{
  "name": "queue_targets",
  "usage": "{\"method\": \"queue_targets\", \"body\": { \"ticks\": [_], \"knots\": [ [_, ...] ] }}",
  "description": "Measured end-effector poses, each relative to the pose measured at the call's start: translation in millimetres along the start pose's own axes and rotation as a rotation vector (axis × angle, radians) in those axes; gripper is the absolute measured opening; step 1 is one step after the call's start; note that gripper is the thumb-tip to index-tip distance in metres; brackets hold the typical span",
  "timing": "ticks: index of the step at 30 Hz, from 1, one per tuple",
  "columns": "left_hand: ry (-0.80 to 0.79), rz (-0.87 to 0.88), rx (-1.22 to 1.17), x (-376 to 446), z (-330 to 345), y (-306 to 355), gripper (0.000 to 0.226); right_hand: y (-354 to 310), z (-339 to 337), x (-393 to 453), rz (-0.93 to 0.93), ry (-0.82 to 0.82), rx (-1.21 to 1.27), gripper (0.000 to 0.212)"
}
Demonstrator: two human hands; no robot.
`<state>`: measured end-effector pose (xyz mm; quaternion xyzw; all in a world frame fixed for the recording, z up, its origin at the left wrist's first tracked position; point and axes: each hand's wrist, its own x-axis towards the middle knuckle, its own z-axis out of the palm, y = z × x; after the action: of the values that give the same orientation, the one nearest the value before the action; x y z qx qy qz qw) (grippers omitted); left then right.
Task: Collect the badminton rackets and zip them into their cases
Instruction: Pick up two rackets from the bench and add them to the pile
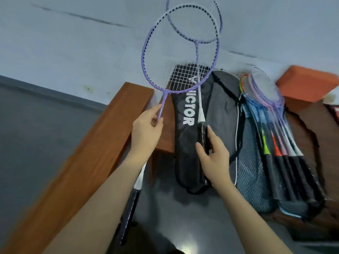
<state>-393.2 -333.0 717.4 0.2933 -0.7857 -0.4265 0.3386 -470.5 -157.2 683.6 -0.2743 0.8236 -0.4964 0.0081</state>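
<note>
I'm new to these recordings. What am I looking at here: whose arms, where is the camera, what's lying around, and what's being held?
There is no machine here: a person wears one camera on the head, looking down at their own two bare arms. The left hand pinches the shaft of a purple racket. The right hand grips the black handle of a second racket, whose head points up and away. Below lies a black Victor case with a grey open case beside it. To the right, a pile of rackets rests on a mesh bag, and a wooden bench is on the left.
</note>
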Motion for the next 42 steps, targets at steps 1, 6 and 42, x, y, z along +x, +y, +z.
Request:
{"method": "queue_targets", "body": {
  "ticks": [1,6,42],
  "knots": [
    [-0.001,0.008,0.002,-5,17,16,0.035,9,-22,0,-0.016,0.017,-0.015,0.059],
    [-0.084,0.079,0.071,-22,103,81,0.038,60,-117,1,-0.02,0.069,-0.004,0.059],
    [-0.391,-0.148,0.005,-13,528,175,0.04,333,-375,72,0.293,-0.167,0.117,0.053]
  ]
}}
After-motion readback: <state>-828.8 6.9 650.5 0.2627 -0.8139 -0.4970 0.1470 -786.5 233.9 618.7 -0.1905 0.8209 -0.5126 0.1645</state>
